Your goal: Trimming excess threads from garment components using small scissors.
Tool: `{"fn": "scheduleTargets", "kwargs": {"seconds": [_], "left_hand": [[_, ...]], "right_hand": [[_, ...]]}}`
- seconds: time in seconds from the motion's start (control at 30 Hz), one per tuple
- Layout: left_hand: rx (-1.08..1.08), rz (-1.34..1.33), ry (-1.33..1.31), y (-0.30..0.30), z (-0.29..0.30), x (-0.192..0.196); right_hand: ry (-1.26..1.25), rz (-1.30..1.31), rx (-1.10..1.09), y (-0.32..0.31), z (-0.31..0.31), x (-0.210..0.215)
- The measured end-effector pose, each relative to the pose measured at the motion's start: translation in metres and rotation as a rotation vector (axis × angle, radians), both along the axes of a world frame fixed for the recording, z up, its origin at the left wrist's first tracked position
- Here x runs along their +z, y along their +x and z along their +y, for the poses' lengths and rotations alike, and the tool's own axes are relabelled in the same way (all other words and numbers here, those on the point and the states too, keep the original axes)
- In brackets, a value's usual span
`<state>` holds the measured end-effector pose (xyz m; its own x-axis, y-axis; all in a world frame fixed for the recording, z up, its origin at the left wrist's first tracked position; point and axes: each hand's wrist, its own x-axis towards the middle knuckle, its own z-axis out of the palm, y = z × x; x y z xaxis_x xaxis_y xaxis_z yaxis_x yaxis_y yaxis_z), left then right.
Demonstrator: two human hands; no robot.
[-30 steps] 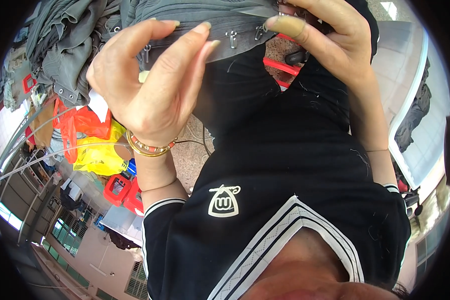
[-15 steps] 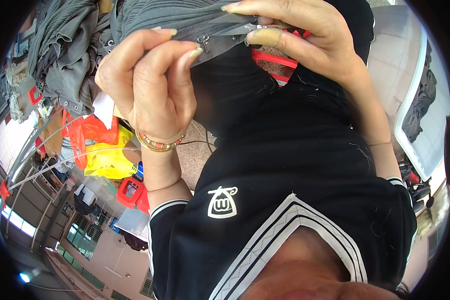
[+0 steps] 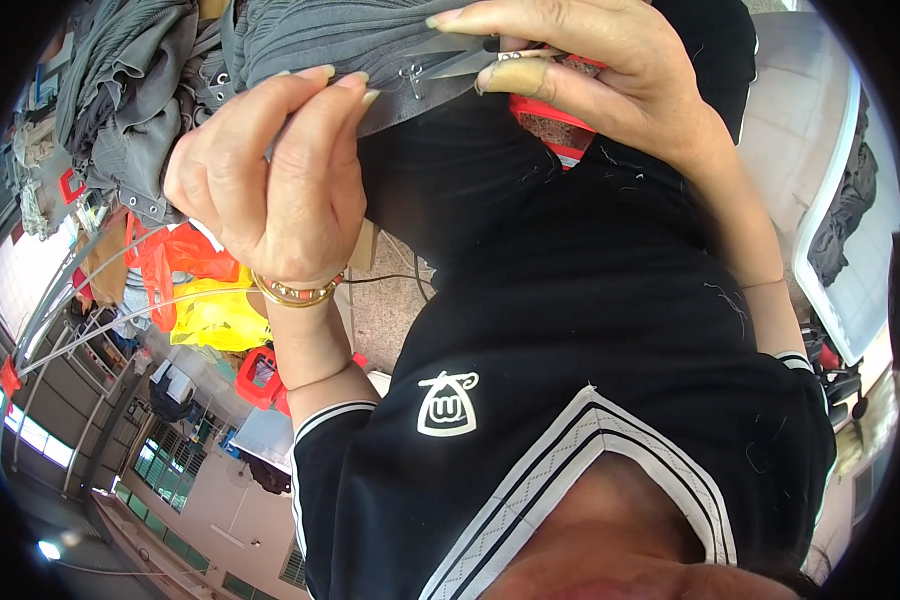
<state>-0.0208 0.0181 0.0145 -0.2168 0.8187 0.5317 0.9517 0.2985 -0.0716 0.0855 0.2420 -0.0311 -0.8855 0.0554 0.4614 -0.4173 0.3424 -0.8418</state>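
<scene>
Grey pleated garment (image 3: 320,35) lies across my lap, its flat edge band carrying a small metal hook (image 3: 411,80). To the left of the hook my left hand (image 3: 280,165) pinches its fingertips together in front of the band. A faint thread appears to run from them toward the hook. My right hand (image 3: 610,80) is closed around small metal thread snips (image 3: 455,62), thumb below and fingers above. The blades point left, their tips beside the hook. A tan covering wraps the right thumb.
More grey garments with eyelets (image 3: 130,120) are heaped at the upper left. Below them are a red plastic bag (image 3: 200,250) and a yellow bag (image 3: 215,318). A white tub (image 3: 820,240) with dark cloth stands at right. Something red (image 3: 550,115) shows between my legs.
My left hand has drawn left and slightly down, away from the hook. The snips have shifted a little left with my right hand, so their tips are nearer the hook.
</scene>
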Motion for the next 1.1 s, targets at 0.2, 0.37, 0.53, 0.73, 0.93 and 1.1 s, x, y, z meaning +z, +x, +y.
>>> {"fn": "scheduleTargets", "kwargs": {"seconds": [0.2,0.37,0.53,0.73,0.93,1.1], "left_hand": [[-0.019,-0.124,0.156,0.0,0.007,-0.013],[-0.026,-0.201,0.164,0.008,0.011,-0.011],[0.02,-0.198,0.115,0.012,0.016,-0.006],[0.037,-0.369,0.306,0.011,0.018,-0.017],[0.208,-0.484,0.42,-0.01,-0.002,-0.036],[0.127,-0.631,0.619,-0.035,-0.008,-0.057]], "right_hand": [[0.048,0.005,-0.029,0.0,-0.001,-0.001],[0.153,0.076,-0.046,-0.005,0.002,-0.002],[0.229,0.101,-0.055,-0.007,0.001,-0.001],[0.334,0.632,-0.166,-0.036,-0.002,-0.039],[-0.096,-0.011,-0.102,-0.009,0.001,-0.013],[-0.086,-0.08,-0.1,-0.017,0.0,-0.018]]}}
